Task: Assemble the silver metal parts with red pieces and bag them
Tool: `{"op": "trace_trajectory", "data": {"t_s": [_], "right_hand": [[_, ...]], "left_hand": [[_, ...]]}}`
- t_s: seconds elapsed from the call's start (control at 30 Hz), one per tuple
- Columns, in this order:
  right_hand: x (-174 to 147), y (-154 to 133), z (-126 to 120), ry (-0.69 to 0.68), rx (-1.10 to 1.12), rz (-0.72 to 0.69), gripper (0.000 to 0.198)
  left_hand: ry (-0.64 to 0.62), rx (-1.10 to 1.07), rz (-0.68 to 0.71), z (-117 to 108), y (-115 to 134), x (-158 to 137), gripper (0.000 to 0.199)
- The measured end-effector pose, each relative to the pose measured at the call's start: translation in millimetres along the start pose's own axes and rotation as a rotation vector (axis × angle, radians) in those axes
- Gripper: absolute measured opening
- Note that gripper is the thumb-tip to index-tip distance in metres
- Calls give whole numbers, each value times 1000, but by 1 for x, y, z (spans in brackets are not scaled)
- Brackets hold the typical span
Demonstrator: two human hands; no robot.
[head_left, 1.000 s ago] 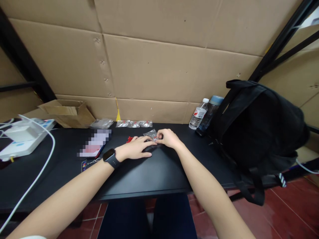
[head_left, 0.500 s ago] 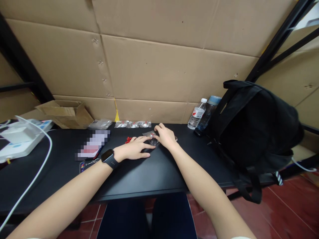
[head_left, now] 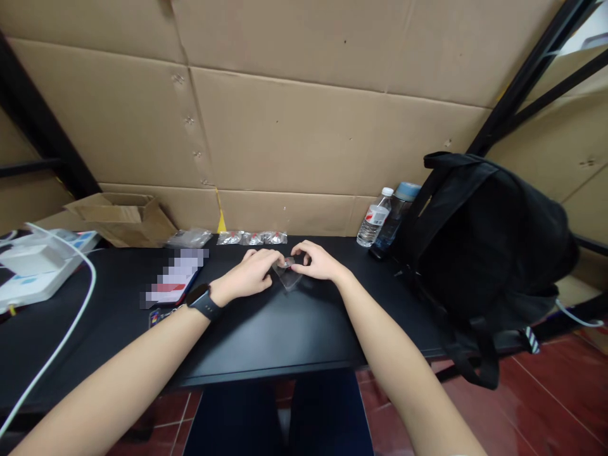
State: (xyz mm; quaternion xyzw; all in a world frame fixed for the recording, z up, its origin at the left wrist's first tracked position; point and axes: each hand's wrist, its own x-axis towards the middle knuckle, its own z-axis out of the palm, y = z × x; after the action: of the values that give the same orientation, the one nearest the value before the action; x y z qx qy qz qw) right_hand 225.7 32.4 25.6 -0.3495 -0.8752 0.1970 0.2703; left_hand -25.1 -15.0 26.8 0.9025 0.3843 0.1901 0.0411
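Observation:
A small clear plastic bag [head_left: 287,280] lies on the black table between my hands, with something small, red and silvery at its top. My left hand [head_left: 249,275] has its fingers bent at the bag's left upper edge, with a dark watch on the wrist. From the right, my right hand [head_left: 319,261] curls thumb and fingers around the red and silvery part. Fingers hide some of the bag's upper portion. Behind them, several small clear packets [head_left: 253,238] with red and silvery contents stand in a row by the cardboard wall.
A phone [head_left: 178,275] and a card on a keyring lie left of my left hand. Farther left are a paper bag [head_left: 124,221], clear plastic bags [head_left: 189,238] and a white power strip [head_left: 52,272]. Two bottles [head_left: 375,218] and a black backpack [head_left: 479,240] stand to the right.
My left hand has drawn its spread fingers into a bend and covers the red cord seen before. My right hand has lowered and turned, thumb and fingers around the bag's top.

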Motion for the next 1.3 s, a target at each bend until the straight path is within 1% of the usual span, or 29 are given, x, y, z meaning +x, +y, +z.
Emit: {"op": "trace_trajectory", "data": {"t_s": [0.07, 0.17, 0.3, 0.37, 0.43, 0.53, 0.63, 0.73, 0.8, 0.9, 1.0, 1.07, 1.17, 1.3], "right_hand": [[-1, 4, -3, -24, 6, 24, 21], [0, 4, -5, -72, 46, 37, 24], [0, 2, -4, -106, 214, 72, 23], [0, 4, -5, -86, 268, 105, 22], [-1, 8, -6, -34, 227, 96, 27], [-1, 13, -6, -6, 64, 15, 30], [-1, 13, -5, -44, -2, -16, 25], [0, 8, -4, -63, 8, -9, 15], [0, 5, -5, -70, 18, -21, 7], [0, 5, -6, -54, 33, -13, 3], [1, 10, -6, -43, 53, 41, 4], [1, 14, -6, -59, 73, 60, 5], [1, 17, -7, -80, 116, 63, 8], [1, 17, -10, -66, 153, 71, 11]], "left_hand": [[29, 27, -32, 5, 2, 2, 43], [54, 48, -47, 11, 6, 5, 30], [74, 45, -31, 14, 11, 7, 22], [67, 50, -15, 13, 12, 7, 17], [56, 57, -12, 11, 11, 7, 10], [59, 55, -40, 11, 9, 7, 10], [68, 48, -33, 12, 8, 8, 11], [66, 37, -16, 12, 6, 8, 13], [70, 25, -28, 11, 4, 7, 17], [80, -1, -75, 9, 0, 7, 22], [92, -34, -158, 7, -4, 7, 23], [90, -56, -216, 7, -5, 7, 22], [85, -91, -290, 5, -6, 8, 22], [104, -113, -402, 1, -5, 10, 23]]}}
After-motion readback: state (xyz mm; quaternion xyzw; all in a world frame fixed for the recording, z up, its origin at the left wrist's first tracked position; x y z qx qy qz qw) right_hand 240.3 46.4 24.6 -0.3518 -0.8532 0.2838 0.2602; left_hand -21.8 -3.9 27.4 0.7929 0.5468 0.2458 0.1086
